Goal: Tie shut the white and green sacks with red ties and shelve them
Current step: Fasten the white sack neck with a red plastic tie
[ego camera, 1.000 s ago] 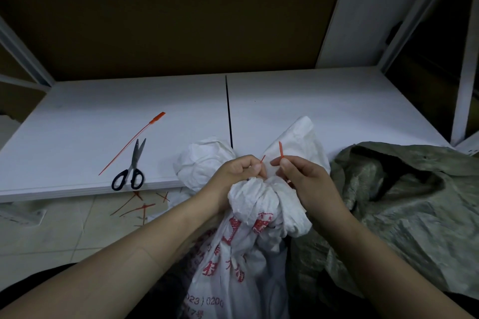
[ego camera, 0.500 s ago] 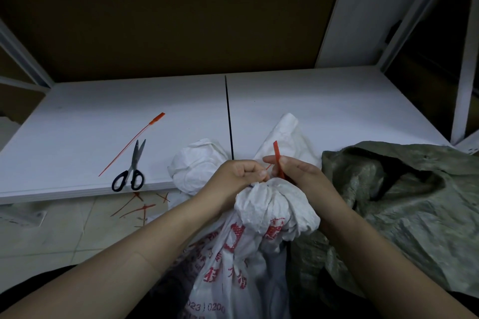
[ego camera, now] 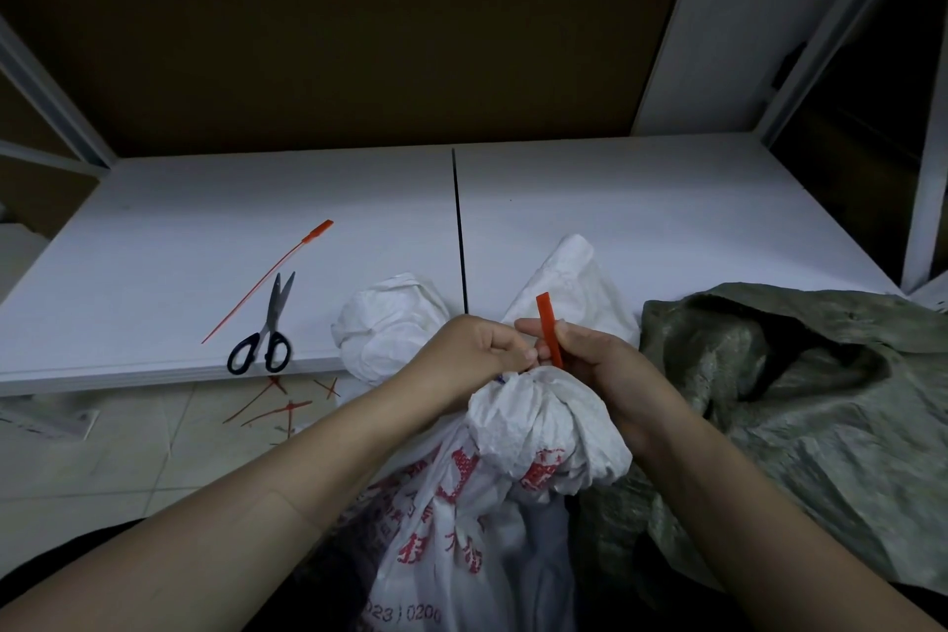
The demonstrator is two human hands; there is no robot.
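Pinching the red tie [ego camera: 549, 330] — right fingers [ego camera: 569, 331] above the white sack's [ego camera: 538, 421] neck.

The white sack [ego camera: 492, 518] in front of me carries the only printing in view. Large red characters run across its crumpled front below the gathered neck, but the folds break them up and I cannot read any of them. Near the bottom edge of the view, on the same sack, a line of smaller grey digits shows through the creases: "023" followed by "0200", with a mark between them that I cannot make out, and the start of the number is cut off by a fold. A small dark blue mark sits at the sack's neck, too small to read. Nothing else in view bears readable text.
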